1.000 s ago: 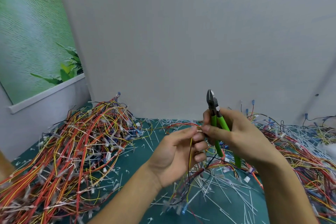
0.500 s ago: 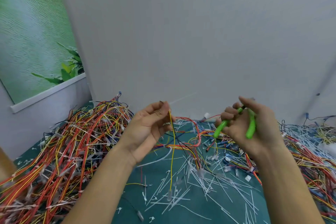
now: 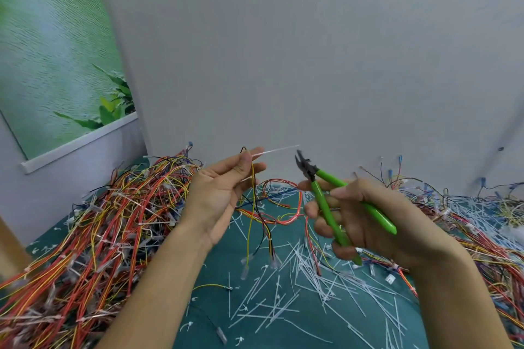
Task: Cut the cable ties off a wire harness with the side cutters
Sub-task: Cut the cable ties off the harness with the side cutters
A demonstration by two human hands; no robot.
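Observation:
My left hand [image 3: 224,190] is raised over the table and pinches a small wire harness [image 3: 251,224] of yellow and black wires that hang down from my fingers. A white cable tie [image 3: 276,149] on the harness sticks out to the right of my fingertips. My right hand [image 3: 365,215] grips the green-handled side cutters [image 3: 326,195]. Their dark jaws point up and left, slightly apart, a short way right of the tie's tip and not touching it.
A big heap of red, orange and yellow harnesses [image 3: 93,235] fills the left of the green table [image 3: 255,320]. More wires [image 3: 482,235] lie at the right. Several cut white ties [image 3: 312,286] litter the middle. A grey wall [image 3: 312,65] stands close behind.
My hands came apart from a joined position. My left hand lifted the harness up and left. My right hand turned the cutters so the jaws now point at the tie.

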